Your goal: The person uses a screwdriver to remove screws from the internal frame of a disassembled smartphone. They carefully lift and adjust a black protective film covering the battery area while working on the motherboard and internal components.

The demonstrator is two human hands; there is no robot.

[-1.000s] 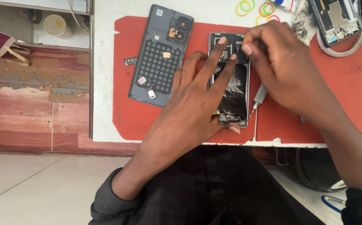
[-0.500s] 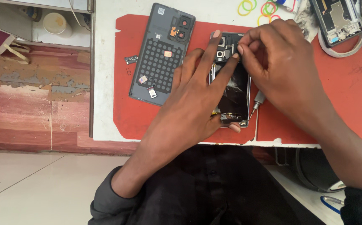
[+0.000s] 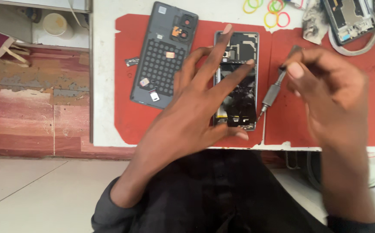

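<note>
An opened phone, its insides bared, lies lengthwise on the red mat beside a slim grey screwdriver.

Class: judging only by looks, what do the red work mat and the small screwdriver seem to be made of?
Red work mat: probably rubber or silicone; matte, flat, with worn, torn edges. Small silver screwdriver: apparently metal; grey sheen, ridged handle, thin dark tip. The right hand holds its top.

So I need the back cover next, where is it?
Head view: the grey back cover lies on the red mat, left of the opened phone under the left hand.
</note>
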